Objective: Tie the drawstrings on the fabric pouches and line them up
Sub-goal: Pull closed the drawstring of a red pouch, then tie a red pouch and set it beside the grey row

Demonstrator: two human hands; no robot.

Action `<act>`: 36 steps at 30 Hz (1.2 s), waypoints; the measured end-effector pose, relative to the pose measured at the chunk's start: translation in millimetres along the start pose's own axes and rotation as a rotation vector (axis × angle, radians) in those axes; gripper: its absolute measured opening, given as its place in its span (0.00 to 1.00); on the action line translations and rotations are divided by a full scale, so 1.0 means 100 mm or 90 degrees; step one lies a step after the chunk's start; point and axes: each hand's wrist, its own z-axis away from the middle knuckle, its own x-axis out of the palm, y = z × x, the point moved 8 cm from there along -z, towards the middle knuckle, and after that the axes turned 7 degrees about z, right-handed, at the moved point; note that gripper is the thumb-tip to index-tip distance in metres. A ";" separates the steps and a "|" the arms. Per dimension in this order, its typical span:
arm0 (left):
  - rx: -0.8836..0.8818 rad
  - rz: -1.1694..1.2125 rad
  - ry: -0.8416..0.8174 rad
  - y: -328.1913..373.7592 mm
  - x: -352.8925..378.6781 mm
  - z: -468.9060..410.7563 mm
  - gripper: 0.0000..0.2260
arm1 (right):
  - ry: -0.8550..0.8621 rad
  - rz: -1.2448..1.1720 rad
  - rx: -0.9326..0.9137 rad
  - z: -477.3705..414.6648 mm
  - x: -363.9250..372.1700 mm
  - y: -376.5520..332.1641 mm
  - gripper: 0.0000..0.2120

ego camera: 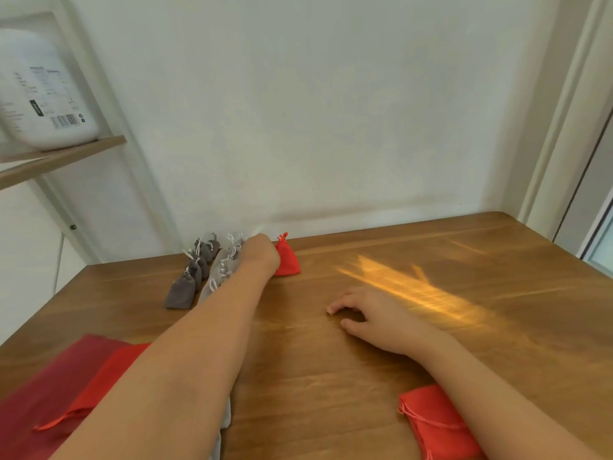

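A tied red pouch (288,258) stands at the table's far edge near the wall. My left hand (262,252) reaches out to it and rests against its left side; its fingers are hidden behind the hand. Left of it run a row of tied light grey pouches (223,265) and a row of tied dark grey pouches (181,290). My right hand (368,315) lies flat on the wooden table (331,393), fingers spread, holding nothing. An untied red pouch (431,423) lies under my right forearm. More red pouches (96,386) lie at the near left.
A white wall (315,111) rises just behind the pouch rows. A shelf unit (63,154) with a white package stands at the far left. A door frame (564,127) is at the right. A patch of sunlight falls on the table's right half.
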 end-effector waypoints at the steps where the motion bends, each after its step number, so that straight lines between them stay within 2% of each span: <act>1: 0.005 -0.004 -0.005 0.02 -0.02 0.02 0.09 | -0.007 -0.009 0.003 0.00 0.00 0.01 0.14; 3: 0.012 -0.025 -0.019 0.08 -0.07 0.11 0.05 | -0.020 -0.041 0.014 -0.01 0.02 0.04 0.14; 8: 0.091 -0.006 -0.010 0.38 -0.27 0.55 0.06 | 0.004 -0.157 0.076 0.00 0.03 0.14 0.09; 9: 0.092 0.033 -0.042 0.40 -0.26 0.65 0.07 | 0.013 -0.173 0.093 0.00 0.01 0.16 0.07; 13: 0.011 0.247 -0.297 0.34 0.06 1.43 0.14 | 0.061 -0.308 0.174 0.13 -0.16 0.30 0.04; 18: 0.065 0.229 -0.408 0.32 0.46 2.22 0.16 | 0.096 -0.391 0.222 0.38 -0.35 0.32 0.05; 22: 0.118 0.240 -0.320 0.43 0.59 2.60 0.18 | 0.106 -0.454 0.235 0.63 -0.38 0.22 0.05; 26: 0.235 0.146 -0.271 0.59 0.60 2.83 0.09 | 0.122 -0.456 0.217 0.99 -0.37 0.12 0.05; 29: 0.191 0.280 -0.231 0.47 0.53 2.82 0.08 | 0.080 -0.416 0.184 1.31 -0.38 -0.08 0.07; 32: 0.126 0.549 -0.202 0.27 0.40 2.83 0.05 | 0.071 -0.392 0.171 1.57 -0.41 -0.29 0.06; 34: 0.113 0.666 -0.175 0.14 0.28 2.86 0.03 | 0.179 -0.407 0.180 1.69 -0.49 -0.35 0.06; 36: 0.109 0.723 -0.139 0.01 0.17 2.92 0.03 | 0.360 -0.399 0.227 1.82 -0.58 -0.35 0.08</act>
